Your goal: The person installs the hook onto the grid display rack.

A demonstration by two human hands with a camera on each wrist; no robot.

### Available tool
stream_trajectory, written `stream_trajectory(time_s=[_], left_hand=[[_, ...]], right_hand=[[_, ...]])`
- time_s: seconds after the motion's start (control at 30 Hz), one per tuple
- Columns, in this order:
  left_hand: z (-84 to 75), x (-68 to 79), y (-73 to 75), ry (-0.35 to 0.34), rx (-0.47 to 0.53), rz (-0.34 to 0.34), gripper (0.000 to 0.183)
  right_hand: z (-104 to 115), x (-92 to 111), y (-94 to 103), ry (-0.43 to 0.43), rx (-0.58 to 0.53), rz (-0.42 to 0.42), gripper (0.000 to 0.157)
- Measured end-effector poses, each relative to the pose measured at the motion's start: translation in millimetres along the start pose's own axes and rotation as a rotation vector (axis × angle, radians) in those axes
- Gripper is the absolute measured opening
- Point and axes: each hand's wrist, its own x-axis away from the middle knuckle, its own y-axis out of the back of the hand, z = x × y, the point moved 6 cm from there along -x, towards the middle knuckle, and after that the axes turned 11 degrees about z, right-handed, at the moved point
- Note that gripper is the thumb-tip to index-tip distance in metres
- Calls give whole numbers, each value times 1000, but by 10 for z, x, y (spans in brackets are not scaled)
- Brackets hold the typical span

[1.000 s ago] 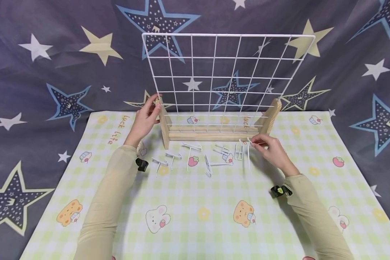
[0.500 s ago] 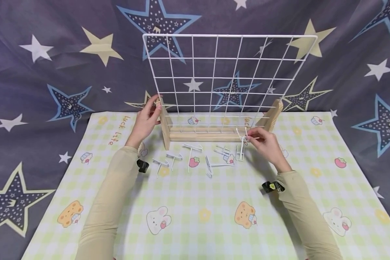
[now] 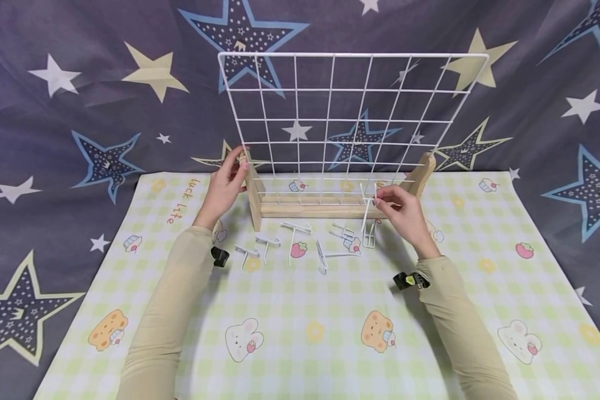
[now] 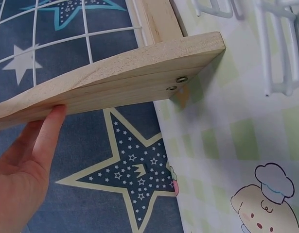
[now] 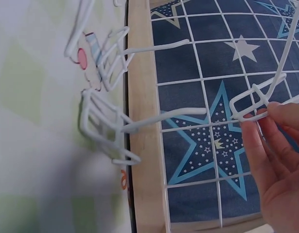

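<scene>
A white wire grid panel point(image 3: 333, 105) stands upright in a wooden base point(image 3: 320, 211). My left hand point(image 3: 221, 189) grips the base's left wooden side piece point(image 4: 120, 73), with a fingertip against its outer face in the left wrist view. Between the thumb and fingers of my right hand point(image 3: 404, 214) a white wire hook point(image 5: 249, 99) is pinched by its looped back part. It is raised in front of the lower right grid, its long prong pointing down toward the table in the head view.
Several loose white wire hooks point(image 3: 296, 226) lie on the checked tablecloth point(image 3: 310, 289) in front of the base. One hook point(image 3: 369, 236) lies just below the right hand. A dark star-patterned cloth point(image 3: 105, 111) hangs behind the grid.
My right hand has moved left and up with the wire hook, from beside the base's right end to in front of the grid. The left hand stays on the side piece.
</scene>
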Motion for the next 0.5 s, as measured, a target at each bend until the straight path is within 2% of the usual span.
stream_trajectory(time_s=[0.5], left_hand=[[21,-5,-3,-8,5,-7,42]], right_hand=[[135,-141,-120,46,-56,-9,14]])
